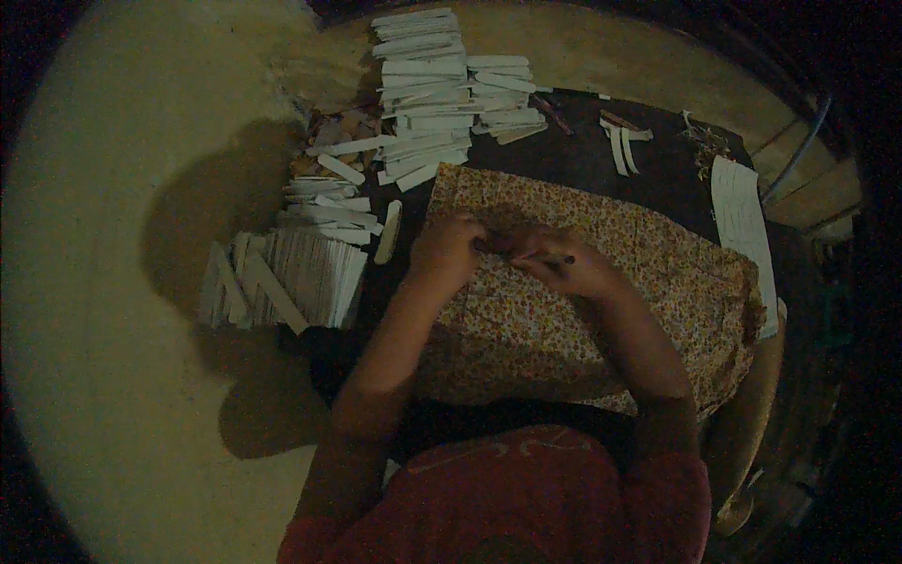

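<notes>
Left hand [449, 249] clenched on floral cloth [601, 310], right hand [564, 263] gripping dark stick [554, 259], white strips [423, 85] beyond

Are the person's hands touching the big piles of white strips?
No, both the left hand and the right hand rest on the flowered cloth, apart from the white strips.

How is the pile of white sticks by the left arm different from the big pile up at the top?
The left pile has sticks packed side by side in a tight block, with a few lying slanted across it. The top pile is taller and looser, its sticks lying crosswise in layers. The left pile sits nearer the left hand. Both hold flat, pale sticks.
</notes>
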A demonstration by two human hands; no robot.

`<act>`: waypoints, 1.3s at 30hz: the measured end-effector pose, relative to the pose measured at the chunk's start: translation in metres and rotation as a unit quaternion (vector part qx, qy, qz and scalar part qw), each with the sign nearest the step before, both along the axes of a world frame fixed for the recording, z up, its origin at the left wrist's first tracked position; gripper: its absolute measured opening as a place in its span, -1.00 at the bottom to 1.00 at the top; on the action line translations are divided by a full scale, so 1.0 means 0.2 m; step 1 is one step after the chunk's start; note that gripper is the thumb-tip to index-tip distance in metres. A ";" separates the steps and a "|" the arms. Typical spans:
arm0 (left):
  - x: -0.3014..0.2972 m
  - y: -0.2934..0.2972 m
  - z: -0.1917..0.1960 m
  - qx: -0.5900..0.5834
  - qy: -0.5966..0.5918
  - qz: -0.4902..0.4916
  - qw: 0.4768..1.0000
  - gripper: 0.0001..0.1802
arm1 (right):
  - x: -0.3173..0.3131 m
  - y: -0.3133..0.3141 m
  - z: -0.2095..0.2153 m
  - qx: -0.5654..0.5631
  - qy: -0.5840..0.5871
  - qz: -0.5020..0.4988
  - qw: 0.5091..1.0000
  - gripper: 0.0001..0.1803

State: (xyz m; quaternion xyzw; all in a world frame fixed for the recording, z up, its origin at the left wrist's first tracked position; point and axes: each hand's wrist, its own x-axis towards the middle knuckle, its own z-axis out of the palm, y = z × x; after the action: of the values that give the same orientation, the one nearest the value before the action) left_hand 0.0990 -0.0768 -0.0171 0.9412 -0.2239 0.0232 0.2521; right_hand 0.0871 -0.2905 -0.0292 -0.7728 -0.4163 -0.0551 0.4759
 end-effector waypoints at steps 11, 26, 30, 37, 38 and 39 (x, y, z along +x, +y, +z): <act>0.02 -0.01 0.02 0.049 0.022 0.003 0.999 -0.75 | -0.02 -0.01 0.03 -0.014 0.031 0.024 0.999 -0.62; 0.05 0.01 0.01 0.014 -0.002 -0.037 0.999 -0.71 | 0.01 0.05 -0.03 -0.110 -0.093 -0.001 0.990 -0.75; 0.05 0.00 0.08 0.031 0.030 -0.059 0.997 -0.69 | 0.00 0.04 -0.06 -0.129 -0.041 -0.001 0.991 -0.74; 0.06 0.03 0.02 0.026 0.007 -0.061 0.998 -0.69 | -0.01 0.03 0.03 -0.118 -0.075 -0.012 0.990 -0.78; 0.06 0.03 0.01 0.031 0.019 -0.055 0.998 -0.69 | -0.01 0.03 0.01 -0.113 -0.084 -0.013 0.990 -0.78; 0.06 0.03 0.00 0.037 0.030 -0.050 0.998 -0.68 | -0.01 0.03 -0.01 -0.109 -0.092 -0.013 0.990 -0.79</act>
State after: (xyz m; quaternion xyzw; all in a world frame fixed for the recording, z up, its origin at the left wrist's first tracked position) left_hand 0.1114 -0.0715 -0.0176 0.9377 -0.2633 -0.0261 0.2251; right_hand 0.0857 -0.2850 -0.0306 -0.8171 -0.4516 -0.0867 0.3477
